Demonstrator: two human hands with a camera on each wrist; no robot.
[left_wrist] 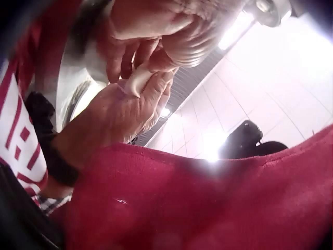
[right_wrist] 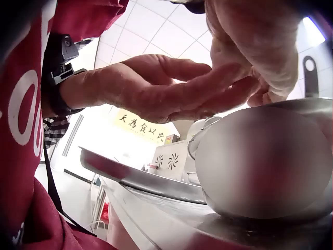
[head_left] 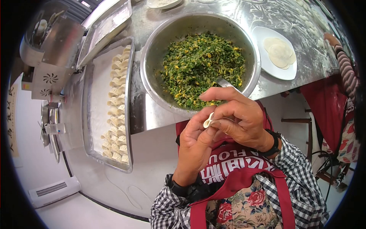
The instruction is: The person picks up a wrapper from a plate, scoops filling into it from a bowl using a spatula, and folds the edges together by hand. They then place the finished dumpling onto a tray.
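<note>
A small white dumpling [head_left: 208, 121] is held in front of my chest, just below the table edge. My left hand [head_left: 203, 129] pinches it from below with thumb and fingers. My right hand [head_left: 220, 115] curls over it from above and pinches its edge. In the left wrist view the dumpling [left_wrist: 136, 80] shows as a pale fold between the left hand [left_wrist: 151, 94] and the right hand [left_wrist: 156, 52]. The right wrist view shows the left hand [right_wrist: 156, 88] and right hand [right_wrist: 255, 57] meeting above the bowl; the dumpling is hidden there.
A large steel bowl [head_left: 150, 57] of chopped green filling stands ahead, with a spoon handle [head_left: 223, 82] in it. A steel tray [head_left: 88, 114] at left holds rows of finished dumplings. A white plate [head_left: 263, 63] with round wrappers sits right. Another person's arm [head_left: 345, 68] is far right.
</note>
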